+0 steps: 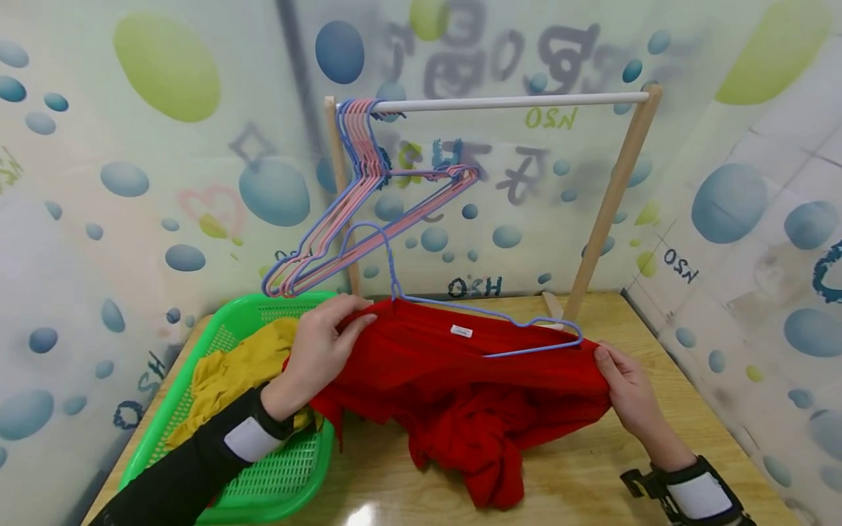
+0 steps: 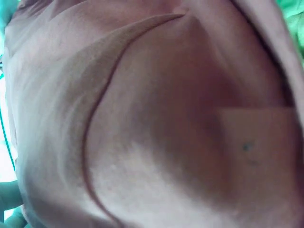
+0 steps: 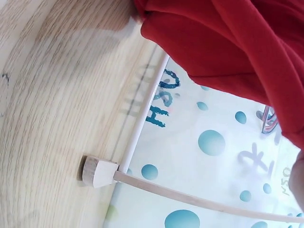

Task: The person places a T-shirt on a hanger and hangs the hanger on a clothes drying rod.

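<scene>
A red garment (image 1: 460, 394) with a small white neck label (image 1: 462, 331) is stretched between both hands, its lower part hanging bunched. My left hand (image 1: 325, 343) pinches its upper left edge between thumb and fingers. At the opposite end, my right hand (image 1: 628, 383) grips the edge, thumb on top. A blue-purple hanger (image 1: 460, 305) sits partly in the neck opening. Its hook stands up at the left and its right end shows over the opening; the left end is hidden in the cloth. Blurred, pinkish cloth (image 2: 142, 142) fills the left wrist view. Red fabric (image 3: 228, 47) crosses the right wrist view.
Several blue and pink hangers (image 1: 358, 190) hang from the left of a rack rail (image 1: 513, 102) with wooden legs. Left of the red garment, a green basket (image 1: 289, 478) holds yellow cloth (image 1: 240, 372). Everything stands on a wooden table (image 1: 566, 478) against patterned walls.
</scene>
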`<action>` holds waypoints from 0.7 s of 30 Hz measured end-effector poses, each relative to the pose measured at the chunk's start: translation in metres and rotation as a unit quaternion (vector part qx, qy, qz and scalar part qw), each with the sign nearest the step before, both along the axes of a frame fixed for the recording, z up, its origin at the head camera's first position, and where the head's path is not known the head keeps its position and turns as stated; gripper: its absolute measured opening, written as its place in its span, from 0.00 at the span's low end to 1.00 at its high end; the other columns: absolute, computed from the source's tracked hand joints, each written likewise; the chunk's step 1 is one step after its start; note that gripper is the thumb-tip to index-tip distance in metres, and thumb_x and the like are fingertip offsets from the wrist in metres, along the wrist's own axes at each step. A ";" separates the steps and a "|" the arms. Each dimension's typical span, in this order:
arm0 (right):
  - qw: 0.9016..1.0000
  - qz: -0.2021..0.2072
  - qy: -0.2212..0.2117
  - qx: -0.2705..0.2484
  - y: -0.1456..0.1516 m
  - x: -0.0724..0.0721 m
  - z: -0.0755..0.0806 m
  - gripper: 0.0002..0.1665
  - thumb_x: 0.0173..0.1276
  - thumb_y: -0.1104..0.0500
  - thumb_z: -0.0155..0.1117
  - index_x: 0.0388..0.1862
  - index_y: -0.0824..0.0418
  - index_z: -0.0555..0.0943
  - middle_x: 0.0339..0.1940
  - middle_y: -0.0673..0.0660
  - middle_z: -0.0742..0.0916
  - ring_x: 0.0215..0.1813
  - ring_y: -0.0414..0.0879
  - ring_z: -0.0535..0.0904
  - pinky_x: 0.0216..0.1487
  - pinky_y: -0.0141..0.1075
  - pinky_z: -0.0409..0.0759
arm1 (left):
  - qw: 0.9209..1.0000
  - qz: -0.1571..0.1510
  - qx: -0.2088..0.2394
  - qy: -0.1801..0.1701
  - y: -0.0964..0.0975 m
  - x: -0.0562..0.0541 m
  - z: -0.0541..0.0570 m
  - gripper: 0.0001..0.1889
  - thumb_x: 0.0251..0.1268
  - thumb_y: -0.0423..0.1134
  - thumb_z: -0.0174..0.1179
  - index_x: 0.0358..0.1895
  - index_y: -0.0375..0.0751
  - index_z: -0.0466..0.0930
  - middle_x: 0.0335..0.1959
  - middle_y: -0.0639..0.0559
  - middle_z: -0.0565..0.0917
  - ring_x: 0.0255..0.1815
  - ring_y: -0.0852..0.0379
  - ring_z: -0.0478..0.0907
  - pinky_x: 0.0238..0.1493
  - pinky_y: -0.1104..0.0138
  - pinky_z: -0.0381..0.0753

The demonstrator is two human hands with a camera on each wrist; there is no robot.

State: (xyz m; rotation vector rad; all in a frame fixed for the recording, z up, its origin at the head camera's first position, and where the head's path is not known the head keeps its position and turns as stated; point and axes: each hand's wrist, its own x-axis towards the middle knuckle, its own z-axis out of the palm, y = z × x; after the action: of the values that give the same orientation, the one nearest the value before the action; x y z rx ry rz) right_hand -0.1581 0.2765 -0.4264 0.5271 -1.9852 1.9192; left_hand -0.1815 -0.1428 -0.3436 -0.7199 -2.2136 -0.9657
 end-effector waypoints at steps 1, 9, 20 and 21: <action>1.000 0.003 0.001 -0.006 0.001 0.001 0.000 0.22 0.82 0.69 0.42 0.36 0.53 0.83 0.25 0.42 0.84 0.28 0.31 0.80 0.27 0.25 0.74 | 1.000 0.001 -0.003 0.000 0.000 0.000 0.000 0.05 0.62 0.30 0.69 0.40 0.39 0.87 0.36 0.47 0.89 0.35 0.54 0.84 0.32 0.65 0.80; 0.998 0.034 0.024 -0.055 0.002 0.003 0.005 0.23 0.81 0.72 0.41 0.34 0.57 0.82 0.23 0.43 0.82 0.25 0.33 0.78 0.21 0.32 0.66 | 1.000 0.003 -0.017 0.011 -0.001 -0.001 -0.004 0.05 0.60 0.29 0.70 0.39 0.38 0.87 0.36 0.46 0.88 0.36 0.53 0.84 0.34 0.62 0.82; 0.999 -0.037 0.017 -0.015 0.003 0.006 0.008 0.22 0.79 0.72 0.46 0.31 0.55 0.82 0.19 0.43 0.77 0.23 0.34 0.73 0.21 0.34 0.62 | 0.999 -0.009 -0.037 0.022 0.006 0.001 -0.001 0.05 0.60 0.29 0.70 0.38 0.39 0.86 0.32 0.49 0.87 0.34 0.55 0.83 0.36 0.61 0.84; 0.999 -0.043 0.017 -0.007 0.003 0.005 0.009 0.22 0.79 0.72 0.46 0.31 0.55 0.81 0.19 0.43 0.76 0.22 0.34 0.72 0.21 0.35 0.62 | 0.999 -0.011 -0.039 0.024 0.007 0.002 -0.001 0.05 0.60 0.28 0.70 0.37 0.39 0.86 0.32 0.49 0.87 0.34 0.55 0.83 0.35 0.61 0.83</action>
State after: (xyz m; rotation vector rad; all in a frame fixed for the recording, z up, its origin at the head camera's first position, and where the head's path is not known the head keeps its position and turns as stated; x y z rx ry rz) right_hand -0.1527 0.2793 -0.4175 0.4594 -1.9388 1.8591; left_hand -0.1798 -0.1355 -0.3445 -0.7969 -2.2150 -0.8685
